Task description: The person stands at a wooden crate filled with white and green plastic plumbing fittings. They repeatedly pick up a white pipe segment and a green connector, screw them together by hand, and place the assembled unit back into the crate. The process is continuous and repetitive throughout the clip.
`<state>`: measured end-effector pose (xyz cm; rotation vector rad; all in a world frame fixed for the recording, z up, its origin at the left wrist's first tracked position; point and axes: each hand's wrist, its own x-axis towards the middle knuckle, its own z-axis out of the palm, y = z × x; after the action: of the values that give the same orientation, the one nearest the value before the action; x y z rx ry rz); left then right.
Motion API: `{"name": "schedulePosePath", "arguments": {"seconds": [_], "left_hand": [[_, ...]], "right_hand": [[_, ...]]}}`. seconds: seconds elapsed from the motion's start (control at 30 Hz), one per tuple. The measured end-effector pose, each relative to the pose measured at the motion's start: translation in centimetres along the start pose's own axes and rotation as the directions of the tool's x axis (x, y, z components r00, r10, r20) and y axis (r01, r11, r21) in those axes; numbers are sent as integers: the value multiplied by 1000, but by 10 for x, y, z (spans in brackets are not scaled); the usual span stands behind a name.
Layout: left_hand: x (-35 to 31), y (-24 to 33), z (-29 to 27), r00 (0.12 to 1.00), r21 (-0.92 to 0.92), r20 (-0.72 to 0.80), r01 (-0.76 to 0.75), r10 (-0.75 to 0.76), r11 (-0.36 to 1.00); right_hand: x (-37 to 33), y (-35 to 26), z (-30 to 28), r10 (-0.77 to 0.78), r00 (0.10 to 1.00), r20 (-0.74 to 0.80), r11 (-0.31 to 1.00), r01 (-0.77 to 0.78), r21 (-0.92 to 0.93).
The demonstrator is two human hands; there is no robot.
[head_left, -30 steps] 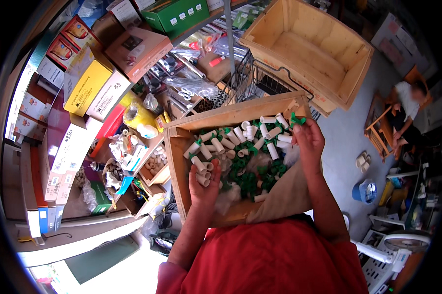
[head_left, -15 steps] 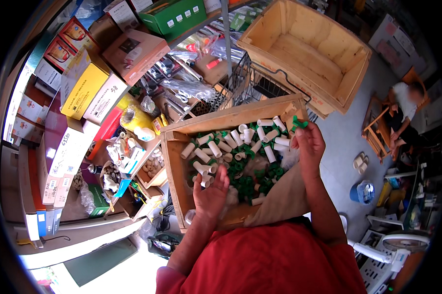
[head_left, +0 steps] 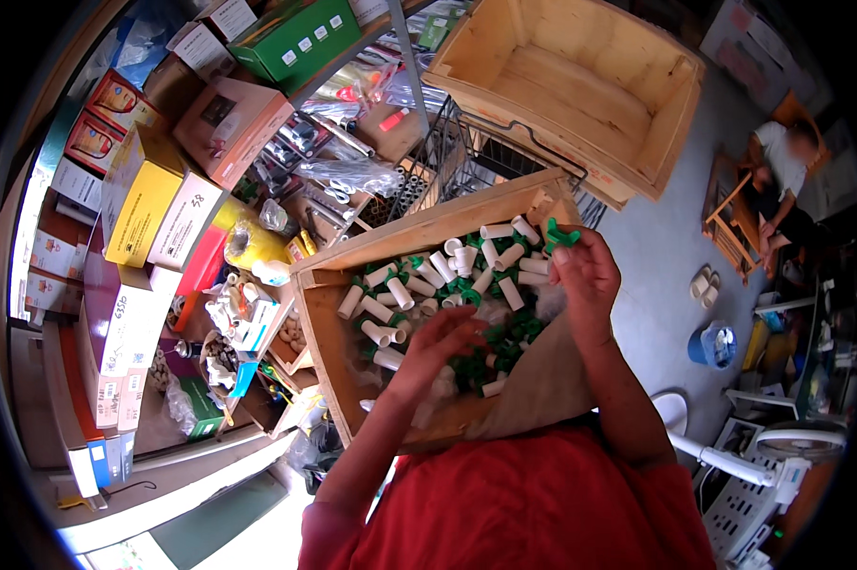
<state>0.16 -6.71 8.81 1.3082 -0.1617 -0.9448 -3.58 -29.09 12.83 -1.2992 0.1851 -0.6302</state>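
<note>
A wooden box in front of me holds a loose heap of white plastic pipe fittings and small green plastic parts. My right hand, raised above the box's right side, pinches a winged green plastic piece between thumb and fingertips. Over the heap's near middle is my left hand, its fingers stretched out to the right with nothing seen in them. Whether its fingertips touch the green parts I cannot tell. Beige cloth lies over the near right corner of the box.
Beyond the box, a bigger wooden crate rests by a black wire basket. Shelves with cartons and bagged goods fill the left. At right are a seated person, a blue bin and a white fan.
My left hand has moved right and away from me, from the white fittings to above the green parts. My right hand still holds the green piece, now turned a little. The view has shifted slightly.
</note>
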Motion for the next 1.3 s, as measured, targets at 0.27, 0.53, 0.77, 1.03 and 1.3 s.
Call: {"name": "schedulePosePath", "arguments": {"seconds": [0.27, 0.53, 0.77, 1.03, 1.3], "left_hand": [[106, -8, 31, 845, 884, 116, -328, 522, 334], [161, -31, 57, 845, 917, 363, -249, 393, -312], [188, -59, 60, 775, 918, 385, -265, 501, -295], [190, -51, 50, 817, 906, 409, -313, 406, -284], [135, 1, 1, 854, 878, 477, -471, 205, -84]], "right_hand": [[2, 1, -4, 57, 998, -5, 996, -57, 66], [4, -2, -2, 81, 996, -28, 996, -80, 28], [4, -3, -2, 75, 997, -32, 997, -74, 28], [5, -4, 0, 94, 994, -54, 995, -92, 37], [5, 0, 1, 83, 995, -54, 997, -83, 10]]}}
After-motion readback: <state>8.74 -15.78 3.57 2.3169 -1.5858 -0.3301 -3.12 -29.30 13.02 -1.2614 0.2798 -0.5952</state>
